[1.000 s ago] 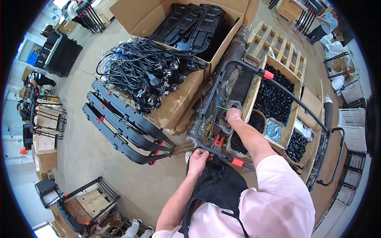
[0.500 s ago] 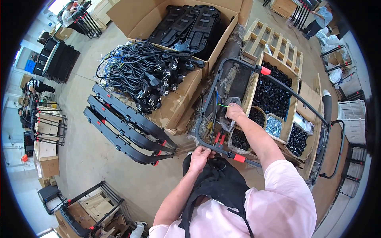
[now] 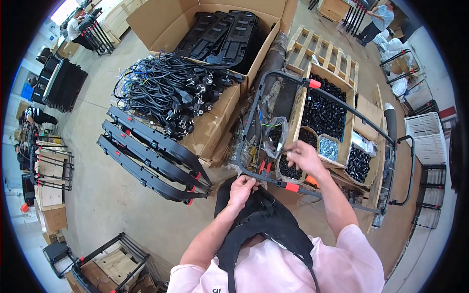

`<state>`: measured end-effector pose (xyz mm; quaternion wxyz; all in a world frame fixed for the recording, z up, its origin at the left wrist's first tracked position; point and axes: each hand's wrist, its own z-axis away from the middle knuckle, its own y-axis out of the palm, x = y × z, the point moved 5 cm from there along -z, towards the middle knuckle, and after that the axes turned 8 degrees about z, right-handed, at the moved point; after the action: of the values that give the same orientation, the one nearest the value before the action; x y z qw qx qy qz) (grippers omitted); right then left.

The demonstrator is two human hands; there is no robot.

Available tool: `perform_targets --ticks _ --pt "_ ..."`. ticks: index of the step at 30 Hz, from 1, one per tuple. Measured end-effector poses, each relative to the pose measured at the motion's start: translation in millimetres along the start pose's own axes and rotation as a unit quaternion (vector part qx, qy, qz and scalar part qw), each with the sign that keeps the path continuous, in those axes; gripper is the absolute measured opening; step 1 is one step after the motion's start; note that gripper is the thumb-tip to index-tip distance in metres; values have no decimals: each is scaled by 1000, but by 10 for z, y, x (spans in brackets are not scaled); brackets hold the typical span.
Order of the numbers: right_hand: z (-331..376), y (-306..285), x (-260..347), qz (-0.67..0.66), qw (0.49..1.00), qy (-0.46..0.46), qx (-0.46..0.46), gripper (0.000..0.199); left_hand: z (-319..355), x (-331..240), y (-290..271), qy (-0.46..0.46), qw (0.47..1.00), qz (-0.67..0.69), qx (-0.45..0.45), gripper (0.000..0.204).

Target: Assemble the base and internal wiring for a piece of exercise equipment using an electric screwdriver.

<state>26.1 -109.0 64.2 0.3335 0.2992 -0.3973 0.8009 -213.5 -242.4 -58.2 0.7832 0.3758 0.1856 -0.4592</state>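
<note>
My left hand (image 3: 243, 188) is closed around the near crossbar of a black tube frame (image 3: 342, 110), right beside its red clamps (image 3: 264, 167). The frame has red-orange end pieces and lies across the parts boxes in front of me. My right hand (image 3: 303, 156) hovers with pinched fingers over a small carton of black parts (image 3: 288, 173), next to a clear plastic bag (image 3: 274, 133). Whatever the fingers hold is too small to make out. A black apron (image 3: 264, 229) hangs down my front.
A cardboard box of black power cables (image 3: 171, 93) stands to the left, a box of black panels (image 3: 220, 34) behind it. Black bars with red clips (image 3: 146, 156) lie stacked on the floor. Wooden crates of black parts (image 3: 322, 112), a pallet (image 3: 322, 49), a white crate (image 3: 425, 132).
My right hand has drawn back out of the frame's middle toward me and now sits over the small carton. My left hand stays on the crossbar.
</note>
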Motion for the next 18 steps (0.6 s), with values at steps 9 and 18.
perform_targets --ticks 9,18 --pt "1080 1007 -601 -231 959 88 136 39 -95 -21 -114 0 997 -71 9 16" --pt "528 2050 -1349 -487 848 206 31 20 -141 -138 -166 -57 992 -109 15 28"
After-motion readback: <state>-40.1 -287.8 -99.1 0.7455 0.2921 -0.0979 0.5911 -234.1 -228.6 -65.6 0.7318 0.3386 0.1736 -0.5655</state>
